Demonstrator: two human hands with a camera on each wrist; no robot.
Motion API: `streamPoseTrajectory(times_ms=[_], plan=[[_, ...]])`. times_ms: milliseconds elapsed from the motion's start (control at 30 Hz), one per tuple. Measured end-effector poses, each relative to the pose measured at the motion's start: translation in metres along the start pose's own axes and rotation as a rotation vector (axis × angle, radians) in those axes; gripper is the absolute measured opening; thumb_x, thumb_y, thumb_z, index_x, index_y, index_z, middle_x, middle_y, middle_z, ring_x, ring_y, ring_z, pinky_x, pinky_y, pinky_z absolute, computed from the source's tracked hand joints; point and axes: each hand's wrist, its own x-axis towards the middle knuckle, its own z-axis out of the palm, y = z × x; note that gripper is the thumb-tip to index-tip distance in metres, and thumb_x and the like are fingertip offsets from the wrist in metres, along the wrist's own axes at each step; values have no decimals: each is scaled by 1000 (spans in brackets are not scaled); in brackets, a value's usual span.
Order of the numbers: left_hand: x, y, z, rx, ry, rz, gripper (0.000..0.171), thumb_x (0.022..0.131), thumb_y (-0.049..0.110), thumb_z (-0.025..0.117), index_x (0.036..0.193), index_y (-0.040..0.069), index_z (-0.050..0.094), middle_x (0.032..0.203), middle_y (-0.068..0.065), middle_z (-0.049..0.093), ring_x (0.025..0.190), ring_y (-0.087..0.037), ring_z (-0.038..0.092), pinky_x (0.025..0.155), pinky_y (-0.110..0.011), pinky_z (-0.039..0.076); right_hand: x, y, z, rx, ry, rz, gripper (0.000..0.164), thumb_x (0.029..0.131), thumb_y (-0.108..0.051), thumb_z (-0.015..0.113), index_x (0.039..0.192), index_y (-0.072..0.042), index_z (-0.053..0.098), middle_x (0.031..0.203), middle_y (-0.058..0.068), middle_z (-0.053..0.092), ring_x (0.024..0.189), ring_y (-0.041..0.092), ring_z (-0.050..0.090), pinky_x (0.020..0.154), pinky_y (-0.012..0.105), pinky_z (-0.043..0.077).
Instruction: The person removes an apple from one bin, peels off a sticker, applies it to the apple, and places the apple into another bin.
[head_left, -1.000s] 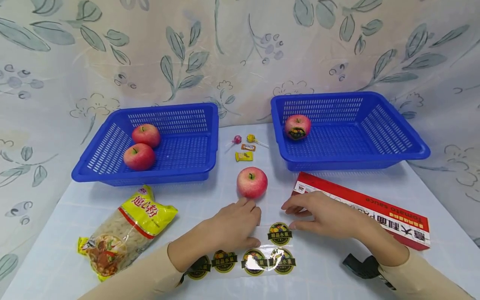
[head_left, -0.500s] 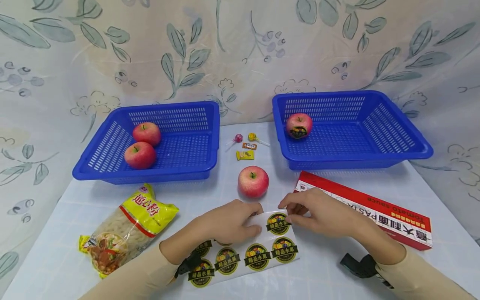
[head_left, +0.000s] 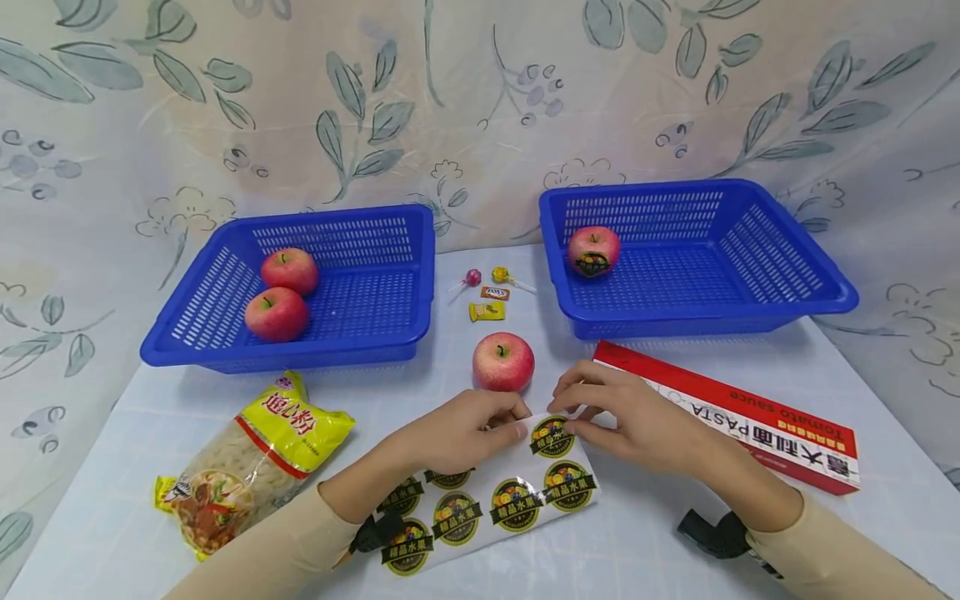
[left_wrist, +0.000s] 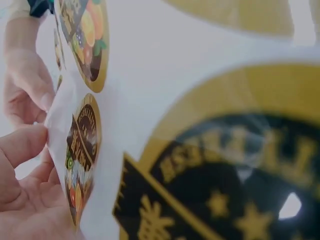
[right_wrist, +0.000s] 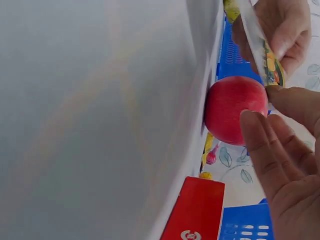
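Note:
A white sheet of round black-and-gold fruit stickers (head_left: 517, 504) is tilted up off the table. My left hand (head_left: 472, 433) grips its top edge, thumb in front and fingers behind. At the upper right corner my right hand (head_left: 622, 412) pinches the edge by the corner sticker (head_left: 552, 437); in the right wrist view the fingertip (right_wrist: 280, 95) meets the sheet's edge, other fingers apart from it. Just beyond both hands rests a red apple (head_left: 503, 362) without a sticker. Close up in the left wrist view, the stickers (left_wrist: 82, 150) partly cover the hands.
Two apples lie in the left blue basket (head_left: 360, 342); one stickered apple (head_left: 593, 251) sits in the right blue basket (head_left: 712, 317). Small candies (head_left: 487, 311) and lollipops lie between. A pasta bag (head_left: 255, 467) is at left, a red pasta box (head_left: 750, 417) at right.
The sticker sheet, flat on the table a second ago, has been lifted and tilted by the left hand. The right hand has moved left onto its upper corner.

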Motion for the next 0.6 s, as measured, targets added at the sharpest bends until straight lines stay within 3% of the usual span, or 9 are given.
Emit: streamPoseTrajectory(times_ms=[133, 367, 600], plan=[[-1, 0, -1, -18, 15, -13, 16, 106, 15, 54, 110, 16, 70, 86, 6, 66, 74, -5, 55, 69, -22, 47, 1, 2, 2, -29, 49, -82, 37, 87, 0, 78, 115, -25, 73, 114, -10, 64, 104, 8, 62, 78, 25, 59], [-2, -1, -1, -34, 40, -45, 15, 105, 15, 56, 109, 15, 70, 85, 6, 65, 74, -6, 55, 68, -22, 47, 4, 6, 6, -36, 85, -196, 37, 84, 2, 81, 115, -17, 75, 113, -7, 71, 102, 9, 69, 91, 16, 52], [-3, -3, 0, -73, 42, -63, 15, 105, 15, 56, 110, 11, 69, 90, 2, 69, 80, -10, 59, 73, -25, 49, 4, 6, 6, -46, 80, -226, 33, 81, 2, 83, 107, -19, 79, 116, -3, 73, 106, 13, 70, 94, 15, 51]])
